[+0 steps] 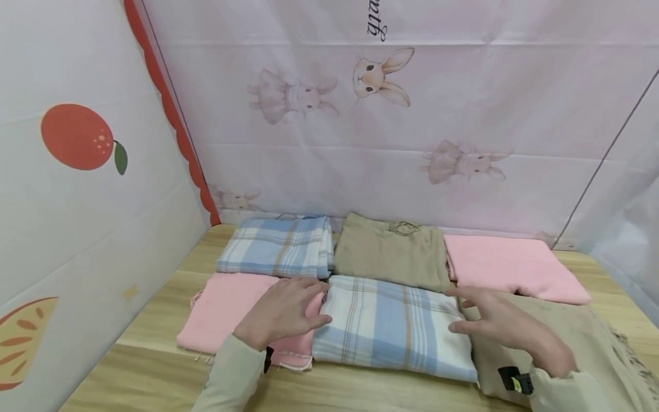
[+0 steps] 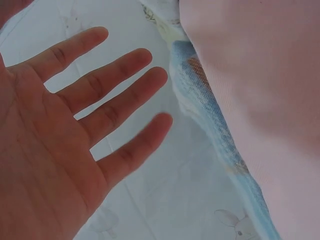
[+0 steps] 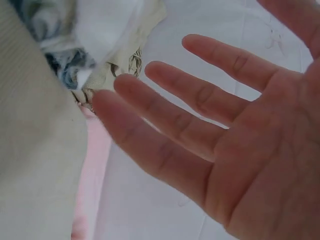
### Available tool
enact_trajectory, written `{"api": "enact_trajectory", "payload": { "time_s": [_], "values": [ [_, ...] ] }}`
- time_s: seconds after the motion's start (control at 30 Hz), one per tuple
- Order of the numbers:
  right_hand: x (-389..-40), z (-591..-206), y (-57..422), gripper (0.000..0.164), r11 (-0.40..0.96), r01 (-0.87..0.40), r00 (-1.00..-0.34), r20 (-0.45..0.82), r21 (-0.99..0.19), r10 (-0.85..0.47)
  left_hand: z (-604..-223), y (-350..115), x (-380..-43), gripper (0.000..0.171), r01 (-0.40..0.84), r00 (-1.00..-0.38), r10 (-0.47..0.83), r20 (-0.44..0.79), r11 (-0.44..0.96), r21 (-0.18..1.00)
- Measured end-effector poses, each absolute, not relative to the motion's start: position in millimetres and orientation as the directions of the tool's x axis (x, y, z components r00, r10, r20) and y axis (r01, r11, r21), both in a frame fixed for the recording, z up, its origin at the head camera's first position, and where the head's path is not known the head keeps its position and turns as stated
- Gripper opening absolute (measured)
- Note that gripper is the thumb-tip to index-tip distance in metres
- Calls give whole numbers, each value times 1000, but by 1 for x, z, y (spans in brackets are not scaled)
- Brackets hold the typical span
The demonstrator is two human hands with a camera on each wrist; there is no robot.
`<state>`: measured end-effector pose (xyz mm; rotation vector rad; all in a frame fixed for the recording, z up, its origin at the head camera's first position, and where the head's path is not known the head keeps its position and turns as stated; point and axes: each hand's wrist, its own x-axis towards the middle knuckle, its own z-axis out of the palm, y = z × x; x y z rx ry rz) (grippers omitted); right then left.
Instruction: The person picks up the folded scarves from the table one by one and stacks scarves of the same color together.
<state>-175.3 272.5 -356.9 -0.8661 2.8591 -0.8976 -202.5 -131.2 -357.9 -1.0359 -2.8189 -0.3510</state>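
Observation:
A folded blue-and-white plaid cloth (image 1: 381,326) lies in the middle of the front row, between my two hands. Over the right part of a folded pink cloth (image 1: 221,309) is my left hand (image 1: 288,306), its thumb reaching toward the plaid edge. My right hand (image 1: 501,323) hovers at the plaid cloth's right edge, above a folded khaki cloth (image 1: 546,320) with a fringe. In the left wrist view, the left fingers (image 2: 122,107) are spread with nothing in them. Straight, slightly parted right fingers (image 3: 165,110) show in the right wrist view, also holding nothing.
Behind stands a second row: another plaid cloth (image 1: 278,246), a khaki cloth (image 1: 391,252) with a cord-like bundle on top, and a pink cloth (image 1: 515,266). A rabbit-print curtain (image 1: 329,143) closes off the back, and a fruit-print sheet (image 1: 103,229) the left. The table (image 1: 139,349) is wood-grained.

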Motion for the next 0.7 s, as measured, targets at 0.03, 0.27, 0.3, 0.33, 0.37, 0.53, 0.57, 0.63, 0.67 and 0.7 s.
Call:
{"api": "enact_trajectory", "payload": {
  "time_s": [0.03, 0.27, 0.3, 0.33, 0.37, 0.53, 0.57, 0.63, 0.67, 0.7],
  "values": [
    [-175, -357, 272, 63, 682, -503, -845, 136, -531, -518, -358, -130, -203, 56, 648, -761, 624, 175, 738, 189],
    [-175, -359, 271, 71, 659, -453, -846, 57, -601, -530, -362, -124, -203, 66, 648, -760, 637, 128, 731, 213],
    [-176, -359, 270, 72, 664, -445, -849, 47, -601, -527, -362, -123, -203, 67, 652, -757, 640, 128, 731, 202],
    [-176, -359, 270, 74, 669, -436, -851, 33, -602, -524, -363, -122, -203, 68, 658, -752, 646, 129, 727, 195],
    [-176, -360, 270, 75, 677, -426, -854, 20, -600, -519, -364, -121, -203, 69, 666, -746, 654, 129, 723, 184],
    [-177, -364, 268, 77, 703, -416, -855, -14, -576, -518, -367, -116, -205, 71, 685, -728, 679, 101, 711, 159],
    [-177, -365, 267, 78, 706, -424, -853, -12, -567, -521, -367, -116, -205, 71, 683, -730, 678, 91, 713, 158],
    [-177, -368, 266, 78, 705, -438, -846, -10, -557, -533, -369, -116, -206, 72, 679, -732, 677, 78, 716, 162],
    [-177, -369, 266, 78, 702, -444, -842, -9, -557, -540, -369, -115, -206, 73, 680, -731, 679, 75, 714, 166],
    [-178, -370, 265, 78, 697, -448, -837, -12, -560, -547, -370, -115, -207, 73, 683, -728, 682, 74, 711, 169]
  ]
}}
